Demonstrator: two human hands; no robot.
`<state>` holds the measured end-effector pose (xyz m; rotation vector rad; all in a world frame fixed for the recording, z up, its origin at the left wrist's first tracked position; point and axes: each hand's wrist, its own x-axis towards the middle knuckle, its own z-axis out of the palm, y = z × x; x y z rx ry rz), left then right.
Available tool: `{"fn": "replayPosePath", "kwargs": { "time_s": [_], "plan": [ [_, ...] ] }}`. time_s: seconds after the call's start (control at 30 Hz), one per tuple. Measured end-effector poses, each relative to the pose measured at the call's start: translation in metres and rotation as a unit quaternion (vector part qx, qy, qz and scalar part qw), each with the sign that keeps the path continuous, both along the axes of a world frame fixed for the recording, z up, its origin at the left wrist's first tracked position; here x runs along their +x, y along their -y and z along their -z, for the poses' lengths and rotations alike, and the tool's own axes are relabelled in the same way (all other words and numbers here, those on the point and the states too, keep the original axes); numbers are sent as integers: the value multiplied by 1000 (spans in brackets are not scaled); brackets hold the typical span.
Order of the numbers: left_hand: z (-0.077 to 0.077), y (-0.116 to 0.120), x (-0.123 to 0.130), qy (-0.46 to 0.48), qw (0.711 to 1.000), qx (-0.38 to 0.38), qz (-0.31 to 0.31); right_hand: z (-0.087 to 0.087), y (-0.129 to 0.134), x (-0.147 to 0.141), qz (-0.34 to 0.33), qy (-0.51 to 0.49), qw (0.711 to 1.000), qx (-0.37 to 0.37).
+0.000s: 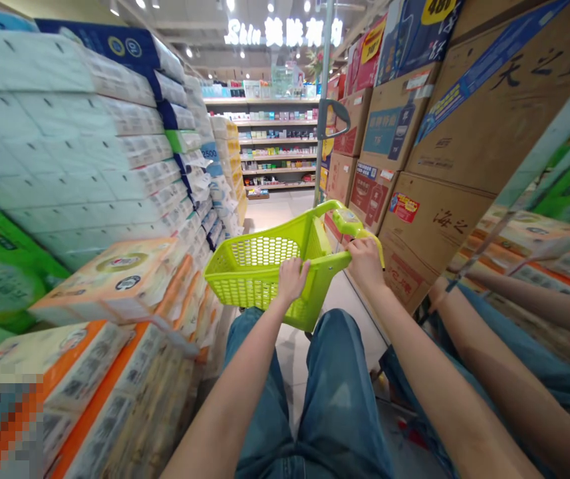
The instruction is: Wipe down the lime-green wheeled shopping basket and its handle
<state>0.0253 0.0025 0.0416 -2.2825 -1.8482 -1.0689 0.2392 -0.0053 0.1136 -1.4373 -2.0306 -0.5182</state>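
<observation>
A lime-green plastic shopping cart point(255, 261) with a perforated basket stands turned sideways in front of my knees. My left hand point(292, 278) is closed over the near rim of its basket. At the cart's right end, my right hand point(364, 261) grips the frame near the handle. Beside that hand a yellow-green handle fitting point(347, 223) with a dangling yellow strap shows. My fingertips are partly hidden behind the rim and frame. The basket's visible inside wall shows no goods, though its bottom is only partly in view.
Tissue packs point(110, 266) are stacked high along the left. Cardboard cartons point(439, 219) rise on the right, next to a reflective panel point(529, 266) mirroring my arms. A metal post with a grey handle point(333, 120) stands ahead. Shelves of small goods point(279, 146) cross the aisle's far end.
</observation>
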Motion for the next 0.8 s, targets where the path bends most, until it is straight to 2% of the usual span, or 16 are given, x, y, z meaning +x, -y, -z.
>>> {"fn": "replayPosePath", "kwargs": {
  "time_s": [0.2, 0.37, 0.5, 0.67, 0.8],
  "plan": [
    [-1, -13, -33, 48, 999, -18, 6, -13, 30, -25, -43, 42, 997, -37],
    [-8, -20, -73, 128, 991, -23, 4, -27, 37, -50, -189, 37, 979, -63],
    [-31, -23, -94, 201, 979, -20, 28, -37, 25, -79, -258, 26, 962, -90],
    [-73, -12, -101, 244, 958, -22, 149, -44, 7, -130, -298, 18, 949, -102],
    [-96, 4, -123, 230, 950, -61, 203, -42, 0, -176, -335, -5, 937, -95]
  ]
}}
